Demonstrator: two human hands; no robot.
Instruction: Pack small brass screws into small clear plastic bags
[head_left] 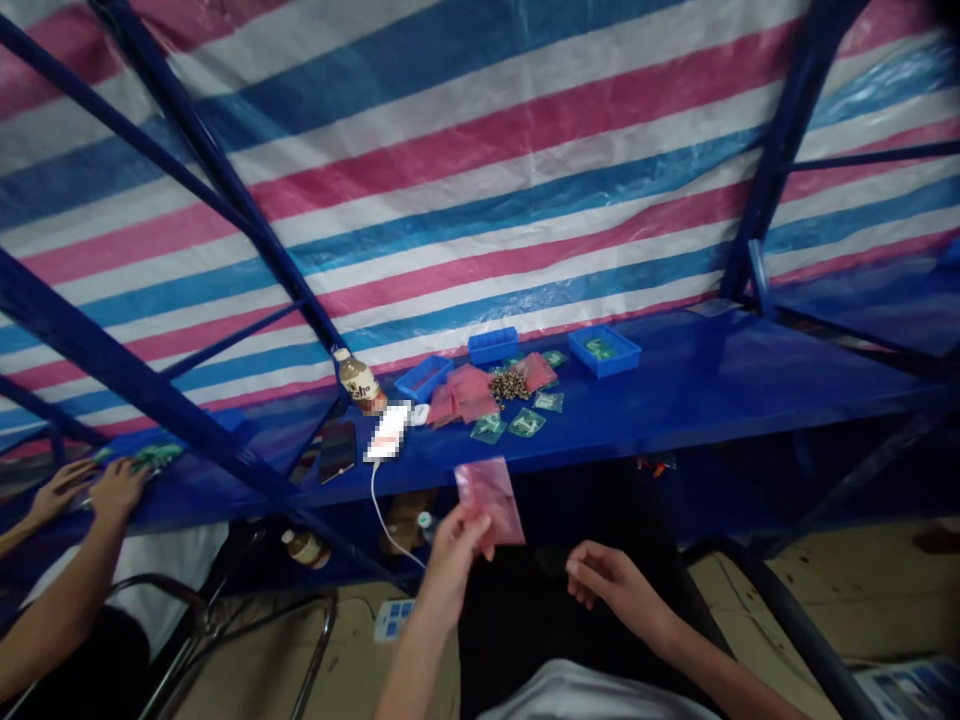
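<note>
Two hands are seen below the worktop edge. One pink plastic bag is pinched by its lower left corner in the fingers of the left hand and is held upright in the air, just in front of the blue worktop, at about 6 o'clock from the parts laid out there. The right hand is empty, its fingers loosely curled and narrow, near the bag at its 4 o'clock without touching it.

In judgement, the bag would be handled best if its mouth were spread by both hands, as a single corner pinch leaves the film limp.

Count on the worktop: three blue trays; a stack of pink bags, number not discernible; one pile of small brass-coloured parts; roughly five small green packets; one bottle at 9 o'clock; one dark phone. A co-worker's two hands are noted at far 9 o'clock.
</note>
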